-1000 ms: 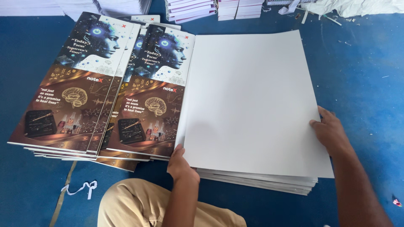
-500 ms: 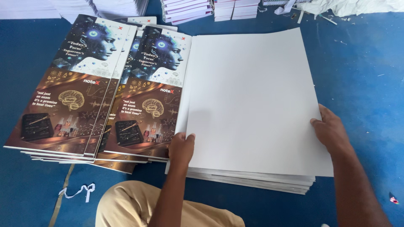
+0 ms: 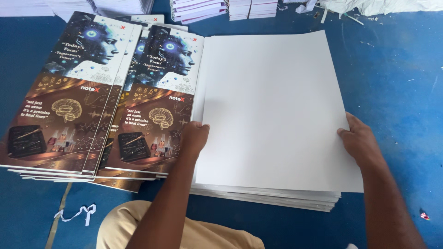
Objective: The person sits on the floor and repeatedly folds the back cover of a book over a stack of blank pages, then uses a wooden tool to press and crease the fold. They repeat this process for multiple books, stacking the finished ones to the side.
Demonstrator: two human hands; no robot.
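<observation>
A thick stack of large white sheets lies on the blue floor. My left hand grips the left edge of the top sheet, halfway up its side. My right hand holds the same sheet at its right edge, fingers curled over it. To the left lie two overlapping piles of printed covers, dark with a robot head and a brain picture, fanned out and touching the white stack.
Stacks of bound books and white paper bundles line the far edge. My knee in tan trousers sits at the bottom. A white paper strip lies on the blue floor at bottom left.
My left hand has slid up along the left edge of the white stack, from the near corner to mid-side. My right hand has stayed at the right edge.
</observation>
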